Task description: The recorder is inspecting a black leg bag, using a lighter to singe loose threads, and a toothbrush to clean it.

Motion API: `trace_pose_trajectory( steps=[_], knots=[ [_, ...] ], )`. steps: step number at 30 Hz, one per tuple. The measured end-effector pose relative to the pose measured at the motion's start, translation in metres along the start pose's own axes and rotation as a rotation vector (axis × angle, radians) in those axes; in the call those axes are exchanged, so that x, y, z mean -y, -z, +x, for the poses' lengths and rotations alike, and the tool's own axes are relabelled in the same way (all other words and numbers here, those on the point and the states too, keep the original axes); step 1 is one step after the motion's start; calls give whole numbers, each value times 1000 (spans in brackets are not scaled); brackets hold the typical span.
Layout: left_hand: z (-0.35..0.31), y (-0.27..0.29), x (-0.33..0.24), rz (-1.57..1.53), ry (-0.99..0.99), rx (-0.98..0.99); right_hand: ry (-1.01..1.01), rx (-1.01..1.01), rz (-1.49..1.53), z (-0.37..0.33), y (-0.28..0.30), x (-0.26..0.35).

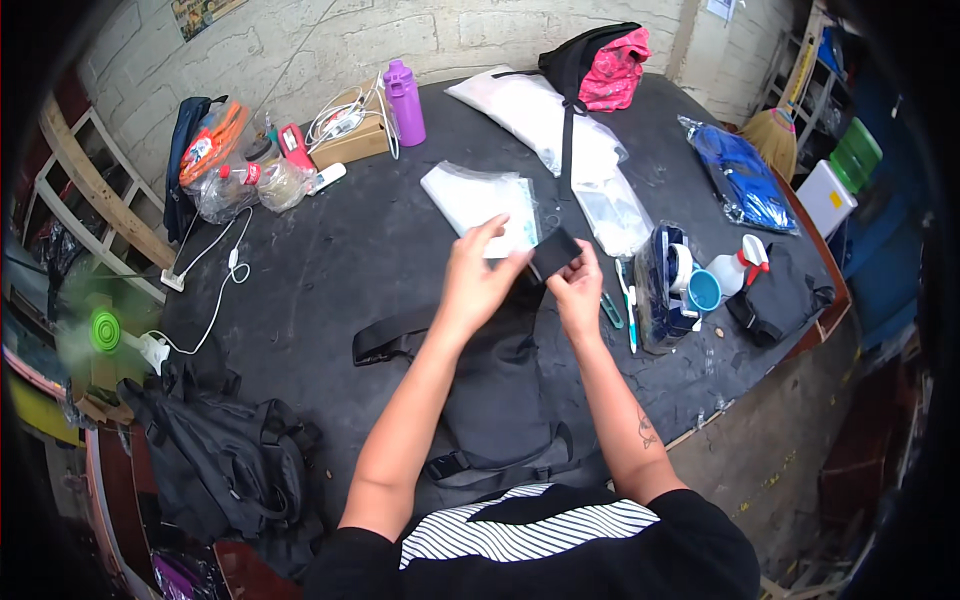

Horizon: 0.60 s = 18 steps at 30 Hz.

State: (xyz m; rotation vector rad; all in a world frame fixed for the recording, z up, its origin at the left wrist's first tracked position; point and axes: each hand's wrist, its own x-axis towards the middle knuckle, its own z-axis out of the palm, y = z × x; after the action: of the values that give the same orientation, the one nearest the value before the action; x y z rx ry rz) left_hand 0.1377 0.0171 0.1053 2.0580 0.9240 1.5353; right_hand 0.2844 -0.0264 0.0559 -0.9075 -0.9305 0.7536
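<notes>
My right hand (576, 292) pinches a small black flat piece (557, 252), perhaps the end of a strap or a flap. Whether it joins the bag below is hidden. My left hand (478, 278) is open beside it, fingers apart and thumb reaching toward the piece's left edge. Under my forearms lies a black bag (495, 400) with straps and buckles, flat on the dark table. One wide strap (385, 340) sticks out to its left. Just beyond my left hand are clear plastic bags (470, 195) with white contents.
At right stand a blue tape dispenser (660, 290), a teal cup (703, 290) and a spray bottle (735, 268), with toothbrushes (628, 300) alongside. A purple bottle (404, 105) and a pink-black backpack (612, 70) are at the back. Black bags (235, 450) fill the near left; a green fan (104, 330) spins.
</notes>
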Motion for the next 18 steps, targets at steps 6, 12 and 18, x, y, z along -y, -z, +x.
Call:
trace_pose_trajectory(
  steps=[6, 12, 18],
  knots=[
    [6, -36, 23, -423, 509, 244, -113, 381, -22, 10, 35, -1],
    [8, -38, 1, -681, 480, 98, 95, 156, -1326, -6, 55, -55],
    [2, -16, -12, -913, 658, 7, 12, 198, -1391, -6, 48, -43]
  ],
)
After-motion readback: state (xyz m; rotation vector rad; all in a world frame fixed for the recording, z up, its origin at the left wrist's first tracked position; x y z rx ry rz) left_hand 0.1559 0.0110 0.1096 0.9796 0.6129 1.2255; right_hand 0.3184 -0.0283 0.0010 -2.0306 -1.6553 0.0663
